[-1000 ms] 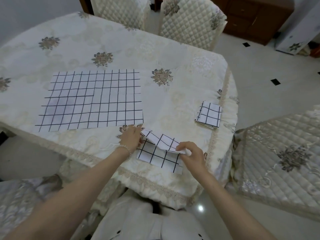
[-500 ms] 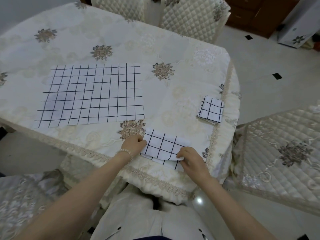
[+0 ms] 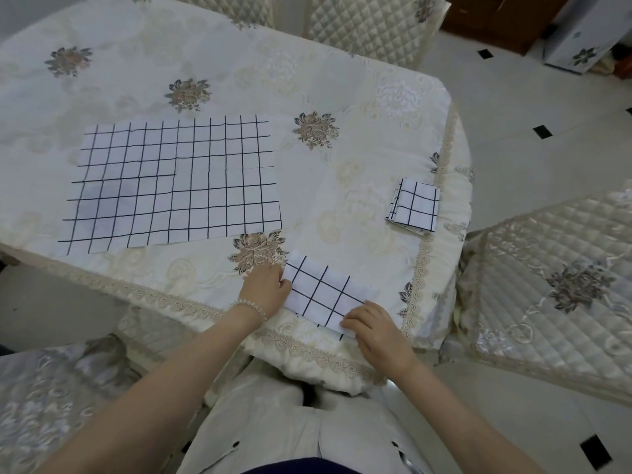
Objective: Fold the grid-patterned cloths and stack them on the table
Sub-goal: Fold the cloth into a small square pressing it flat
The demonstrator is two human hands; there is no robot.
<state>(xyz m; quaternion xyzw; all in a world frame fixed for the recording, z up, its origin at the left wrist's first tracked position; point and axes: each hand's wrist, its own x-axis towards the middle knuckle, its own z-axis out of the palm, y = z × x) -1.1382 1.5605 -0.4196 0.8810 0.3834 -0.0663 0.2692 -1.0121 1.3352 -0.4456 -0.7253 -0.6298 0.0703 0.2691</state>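
Here the folded cloth point(image 3: 325, 292) is pinched at its ends by the curled fingers of the left hand point(image 3: 265, 290) and right hand point(image 3: 374, 328) on the desk point(image 3: 359, 159).

The right hand point(image 3: 378, 328) hides the folded cloth's point(image 3: 325, 292) near corner; the fingers curl out of sight.

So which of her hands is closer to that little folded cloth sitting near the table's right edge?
The right hand. It lies below the small folded cloth, holding the near corner of the cloth being folded. The left hand holds that cloth's far-left end, farther away.
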